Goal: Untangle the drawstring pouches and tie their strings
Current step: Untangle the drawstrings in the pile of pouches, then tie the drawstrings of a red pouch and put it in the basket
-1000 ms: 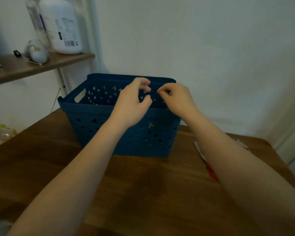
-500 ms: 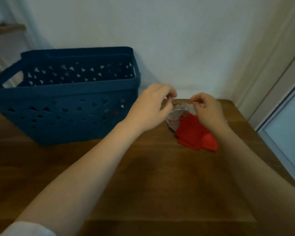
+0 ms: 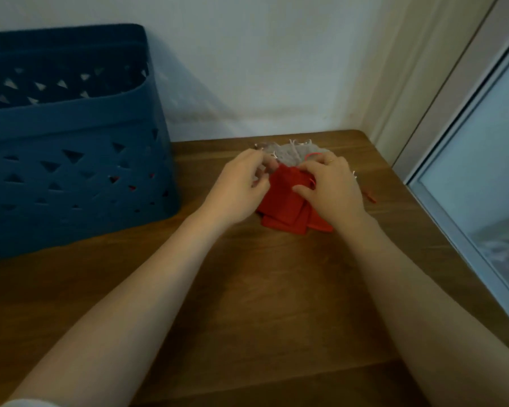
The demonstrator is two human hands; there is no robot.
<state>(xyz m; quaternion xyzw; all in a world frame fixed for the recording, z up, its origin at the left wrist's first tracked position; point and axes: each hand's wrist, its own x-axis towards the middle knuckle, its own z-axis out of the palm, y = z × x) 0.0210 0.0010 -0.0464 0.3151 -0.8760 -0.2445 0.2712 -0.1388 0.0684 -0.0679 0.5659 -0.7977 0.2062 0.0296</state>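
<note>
A small pile of red drawstring pouches (image 3: 285, 201) lies on the wooden table (image 3: 262, 304) near its far right corner. Grey pouches (image 3: 294, 152) with pale strings lie just behind them. My left hand (image 3: 238, 189) sits at the left edge of the top red pouch, fingers curled on the fabric. My right hand (image 3: 332, 189) is on the pile's right side, its fingertips pinching at the red pouch and a thin red string (image 3: 312, 155). What the fingertips hold is partly hidden.
A dark blue plastic basket (image 3: 71, 160) with triangular holes stands on the table at the left, against the white wall. A window frame (image 3: 453, 177) runs along the table's right edge. A small red scrap (image 3: 369, 196) lies right of the pile.
My view has swung right and down, away from the basket. Both hands moved from above the basket down onto the pouch pile and now grip the top red pouch.
</note>
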